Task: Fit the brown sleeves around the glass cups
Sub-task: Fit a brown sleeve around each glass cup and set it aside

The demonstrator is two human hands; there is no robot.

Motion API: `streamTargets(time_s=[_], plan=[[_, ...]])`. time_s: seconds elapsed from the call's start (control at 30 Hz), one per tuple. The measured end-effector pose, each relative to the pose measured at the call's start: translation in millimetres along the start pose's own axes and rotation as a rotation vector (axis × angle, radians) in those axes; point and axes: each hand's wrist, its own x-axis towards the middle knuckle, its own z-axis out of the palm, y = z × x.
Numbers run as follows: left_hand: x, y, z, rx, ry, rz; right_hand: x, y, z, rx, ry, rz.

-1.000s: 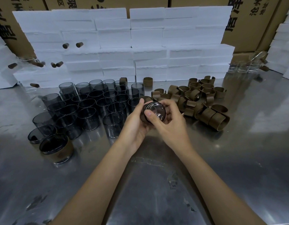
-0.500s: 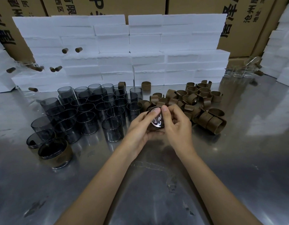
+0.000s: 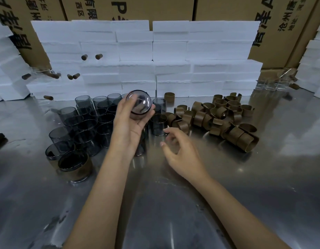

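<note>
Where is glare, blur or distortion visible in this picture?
Head view: glare patches on the steel table and a highlight on the held cup; the right hand is motion-blurred; wide-angle distortion bows the foam blocks and boxes.

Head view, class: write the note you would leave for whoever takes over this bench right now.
Left hand holds a sleeved cup up, base toward the camera. Right hand is open and empty, above the metal table.
Bare glass cups stand clustered at left; loose brown sleeves are piled at right.
Done: one finished cup stands at front left, besides the one in hand.
Left: set it down, then sleeve the bare cups.
</note>
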Motion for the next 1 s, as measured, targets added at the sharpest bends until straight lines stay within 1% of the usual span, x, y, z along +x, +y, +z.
streamTargets(time_s=[0.07, 0.13, 0.2, 0.27, 0.33, 0.4, 0.5, 0.57, 0.63, 0.7, 0.77, 0.83, 0.93, 1.0], plan=[[1, 4, -5, -0.039, 0.012, -0.008, 7, 2, -6, -0.078, 0.037, 0.003], [1, 4, -7, -0.071, 0.024, -0.021, 19, 7, -16, -0.190, 0.095, 0.046], [1, 3, -7, -0.077, 0.025, -0.034, 34, 13, -27, -0.328, 0.130, 0.122], [0, 1, -3, -0.059, 0.021, -0.048, 46, 18, -32, -0.458, 0.102, 0.238], [-1, -2, 0, -0.032, 0.021, -0.063, 54, 24, -30, -0.477, 0.036, 0.355], [-1, -5, 3, 0.015, 0.024, -0.059, 54, 28, -26, -0.406, 0.029, 0.383], [-2, -14, 3, 0.126, 0.023, -0.034, 49, 34, -31, -0.290, 0.168, 0.323], [-4, -22, 3, 0.247, 0.035, -0.025, 50, 32, -41, -0.146, 0.257, 0.264], [-5, -31, 4, 0.405, 0.058, 0.001, 50, 21, -48, 0.042, 0.262, 0.167], [-8, -40, 8, 0.539, 0.028, 0.025, 45, 7, -47, 0.146, 0.210, 0.050], [-13, -48, 13, 0.604, -0.052, 0.024, 37, 0, -41, 0.152, 0.187, 0.010], [-15, -54, 16, 0.659, -0.114, 0.018, 31, 1, -39, 0.089, 0.195, -0.006], [-16, -58, 16, 0.673, -0.165, 0.006, 28, 8, -44, 0.018, 0.150, -0.049], [-16, -61, 16, 0.672, -0.172, -0.006, 26, 10, -46, 0.010, 0.136, -0.055]])
